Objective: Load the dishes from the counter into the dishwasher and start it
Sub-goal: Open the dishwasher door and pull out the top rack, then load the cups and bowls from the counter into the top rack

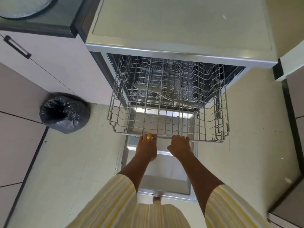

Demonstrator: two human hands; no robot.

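Both grips are clamped on the rack [205,140]: left hand [147,145] and right hand [180,145] curl over its front rail. It sits drawn out, empty, above the dishwasher [172,46] door [164,176]. Slide it level, with even force from both hands. A bagged bin [64,112] stands on the floor; a grey round dish [21,7], perhaps, lies on the tabletop [54,25].

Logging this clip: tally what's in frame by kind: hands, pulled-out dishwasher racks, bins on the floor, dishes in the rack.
Hands: 2, left hand and right hand, both gripping the rack's front rim
Pulled-out upper rack: 1
Bin lined with a black bag: 1
Dishes in that rack: 0
Total: 4
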